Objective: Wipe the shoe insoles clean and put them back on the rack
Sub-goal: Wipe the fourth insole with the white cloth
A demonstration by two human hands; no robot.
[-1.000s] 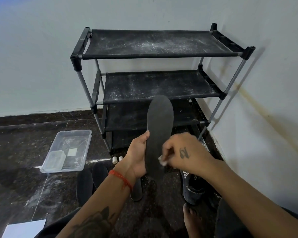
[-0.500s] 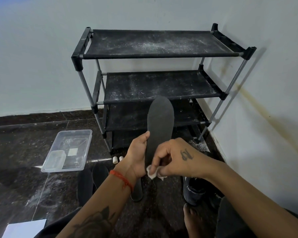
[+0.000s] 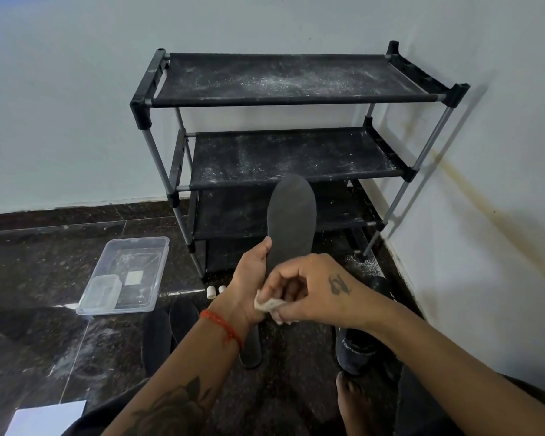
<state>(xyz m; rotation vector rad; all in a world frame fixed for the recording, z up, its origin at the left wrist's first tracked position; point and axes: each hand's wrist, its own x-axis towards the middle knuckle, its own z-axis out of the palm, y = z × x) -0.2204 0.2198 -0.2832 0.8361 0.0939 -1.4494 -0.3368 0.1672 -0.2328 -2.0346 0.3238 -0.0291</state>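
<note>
I hold a dark grey insole upright in front of the black shoe rack. My left hand grips its lower left edge. My right hand pinches a small crumpled white wipe at the insole's heel end, low down. Two more dark insoles lie on the floor below my left forearm, and the end of another insole shows under my left wrist. The rack's shelves are dusted with white powder.
A clear plastic tub with a small container inside sits on the dark floor to the left. Two small white caps lie near the rack's leg. A black shoe and my bare foot are at lower right. White paper lies at bottom left.
My right hand has slid the wipe down the insole from its middle to the heel end. The left hand and insole have stayed where they were.
</note>
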